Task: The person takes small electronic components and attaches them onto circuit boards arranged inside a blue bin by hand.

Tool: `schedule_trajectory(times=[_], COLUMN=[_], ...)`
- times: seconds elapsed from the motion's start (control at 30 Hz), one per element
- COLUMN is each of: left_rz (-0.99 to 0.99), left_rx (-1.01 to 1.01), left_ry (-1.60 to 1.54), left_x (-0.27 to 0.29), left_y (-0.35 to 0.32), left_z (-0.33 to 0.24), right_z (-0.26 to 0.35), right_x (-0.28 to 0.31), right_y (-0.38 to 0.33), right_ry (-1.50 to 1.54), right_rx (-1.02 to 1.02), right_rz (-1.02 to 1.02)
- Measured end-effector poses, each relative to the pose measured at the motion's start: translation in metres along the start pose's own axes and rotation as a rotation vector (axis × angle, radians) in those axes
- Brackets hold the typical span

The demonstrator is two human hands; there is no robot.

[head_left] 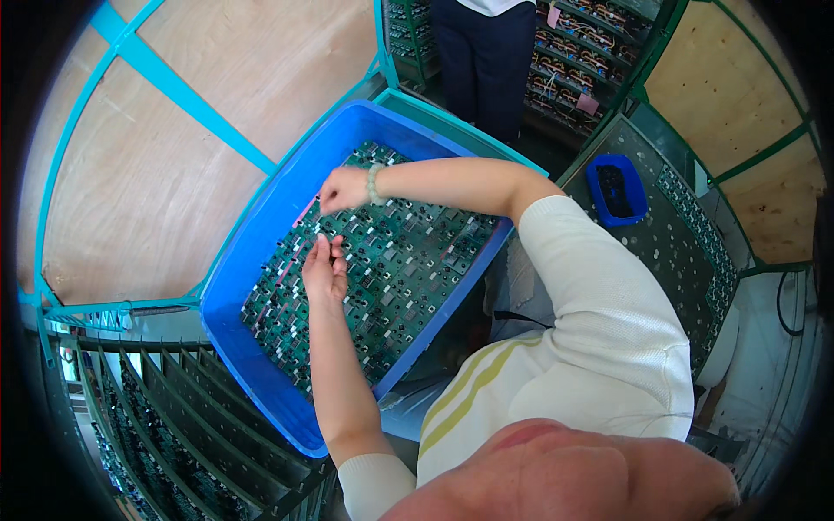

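Note:
A large blue plastic bin (pixel 228 260) holds many green circuit boards (pixel 408 265), packed in rows with small dark and white components. Above the boards, my left hand (pixel 325 271) is closed, with thumb and fingers brought together. Whatever may lie between its fingertips is too small to make out. Just beyond it, my right hand (pixel 346 189) reaches in from the right, its fingers curled downward over the boards. Its grip is hidden by the knuckles. A thin pink strip (pixel 304 211) lies along the boards beside my right hand.
A small blue tray (pixel 616 191) with dark pieces sits on a dark table (pixel 647 260) at the right, near a row of boards. Slotted racks (pixel 174 417) stand at lower left. Plywood panels (pixel 156 174) flank the bin. A person (pixel 482 61) stands behind it.

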State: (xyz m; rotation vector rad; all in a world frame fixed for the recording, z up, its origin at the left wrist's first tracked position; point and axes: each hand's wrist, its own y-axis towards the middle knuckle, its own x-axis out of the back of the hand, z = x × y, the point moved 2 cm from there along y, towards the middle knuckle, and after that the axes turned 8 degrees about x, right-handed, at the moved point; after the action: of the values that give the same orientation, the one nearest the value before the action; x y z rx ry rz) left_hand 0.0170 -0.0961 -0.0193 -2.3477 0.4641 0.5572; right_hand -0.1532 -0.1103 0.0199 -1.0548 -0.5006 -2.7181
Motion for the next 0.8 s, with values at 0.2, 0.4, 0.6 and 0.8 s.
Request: schedule_trajectory(times=[0.2, 0.4, 0.6, 0.8], left_rz=[0.0, -0.057, -0.144, -0.075], left_rx=[-0.118, -0.245, -0.182, -0.095], left_ry=[0.205, 0.208, 0.167, 0.016], left_x=[-0.016, -0.019, -0.012, -0.005], left_y=[-0.012, -0.018, -0.011, -0.003], left_z=[-0.004, -0.006, -0.008, -0.007], right_z=[0.033, 0.027, -0.029, -0.094], right_x=[-0.017, -0.016, 0.047, 0.05], right_y=[-0.025, -0.022, -0.026, -0.026], right_ry=[0.158, 0.42, -0.047, -0.47], right_rx=[0.159, 0.161, -0.043, -0.129], right_rz=[0.117, -0.142, -0.52, -0.389])
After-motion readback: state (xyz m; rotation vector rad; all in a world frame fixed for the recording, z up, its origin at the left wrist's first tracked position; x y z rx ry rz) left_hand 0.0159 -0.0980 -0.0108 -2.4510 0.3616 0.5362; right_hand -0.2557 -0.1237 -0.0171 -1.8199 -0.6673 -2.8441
